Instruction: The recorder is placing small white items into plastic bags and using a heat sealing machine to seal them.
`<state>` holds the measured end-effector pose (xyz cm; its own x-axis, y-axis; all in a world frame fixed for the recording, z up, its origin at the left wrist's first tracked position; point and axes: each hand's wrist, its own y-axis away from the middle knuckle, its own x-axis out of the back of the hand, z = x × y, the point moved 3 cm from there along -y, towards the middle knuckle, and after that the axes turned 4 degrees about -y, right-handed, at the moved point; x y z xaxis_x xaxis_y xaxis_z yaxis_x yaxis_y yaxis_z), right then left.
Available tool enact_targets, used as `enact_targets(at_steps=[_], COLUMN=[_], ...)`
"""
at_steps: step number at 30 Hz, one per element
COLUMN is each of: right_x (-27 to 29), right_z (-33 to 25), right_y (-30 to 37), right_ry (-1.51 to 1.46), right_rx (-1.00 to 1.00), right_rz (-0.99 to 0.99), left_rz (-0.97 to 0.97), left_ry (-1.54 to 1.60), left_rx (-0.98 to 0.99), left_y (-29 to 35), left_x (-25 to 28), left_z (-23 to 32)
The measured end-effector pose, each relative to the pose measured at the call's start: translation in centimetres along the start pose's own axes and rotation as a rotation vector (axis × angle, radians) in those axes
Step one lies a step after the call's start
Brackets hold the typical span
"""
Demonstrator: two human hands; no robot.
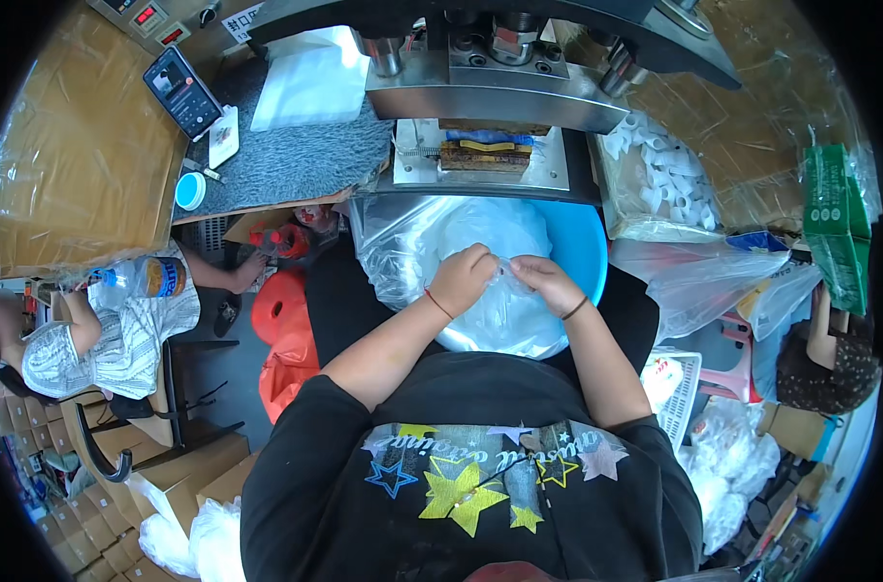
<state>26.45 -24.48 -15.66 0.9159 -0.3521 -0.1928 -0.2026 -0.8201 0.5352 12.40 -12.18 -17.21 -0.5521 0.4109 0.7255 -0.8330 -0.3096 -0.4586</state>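
My left hand [462, 280] and my right hand [552, 284] meet above my lap, both closed in a pinch with fingertips nearly touching. Whatever they pinch is too small to make out; a pale, see-through bit seems to lie between them. Beneath them a large clear plastic bag [402, 242] bulges out of a blue basin [585, 254] held between my knees. Just beyond the basin stands a press machine [499, 103] with a metal plate [552, 175]; a block with blue and yellow strips [485, 153] lies on it.
A phone [182, 92] leans at the far left, near a small turquoise-lidded jar [190, 191] on a grey mat [315, 155]. White curled pieces [664, 175] fill a box on the right. Two other people sit at the left [112, 339] and right [829, 359].
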Motion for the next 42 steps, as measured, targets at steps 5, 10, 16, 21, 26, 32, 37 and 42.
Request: enact_targets(at_steps=[5, 10, 16, 21, 26, 32, 37, 42], right_x=[-0.1, -0.9, -1.5, -1.3, -1.4, 4.9, -2.4, -5.0], right_z=[0.5, -1.5, -0.4, -0.4, -0.7, 1.5, -3.4, -2.3], right_y=[-0.9, 0.2, 0.6, 0.3, -0.3, -2.9, 0.9, 1.7], right_ry=[-0.075, 0.824, 0.141, -0.012, 0.358, 0.631, 0.893, 1.028], right_rx=[-0.043, 0.379, 0.132, 0.237, 0.437, 0.310, 0.968, 1.108], right_rz=[0.000, 0.141, -0.101, 0.084, 0.202, 0.610, 0.483, 0.182], left_rz=[-0.009, 0.003, 0.110, 0.174, 0.078, -0.350, -0.178, -0.390], left_ry=[0.044, 0.037, 0.103, 0.020, -0.108, 0.022, 1.381, 0.239], left_rx=[-0.061, -0.014, 0.123, 0.069, -0.021, 0.078, 0.794, 0.117], left_y=[-0.4, -0.4, -0.3, -1.0, -1.1, 0.1, -0.3, 0.0], left_x=[0.5, 0.6, 0.9, 2.0, 2.3, 0.9, 0.1, -1.0], left_z=[0.1, 0.9, 0.9, 1.4, 1.6, -1.4, -0.7, -0.5])
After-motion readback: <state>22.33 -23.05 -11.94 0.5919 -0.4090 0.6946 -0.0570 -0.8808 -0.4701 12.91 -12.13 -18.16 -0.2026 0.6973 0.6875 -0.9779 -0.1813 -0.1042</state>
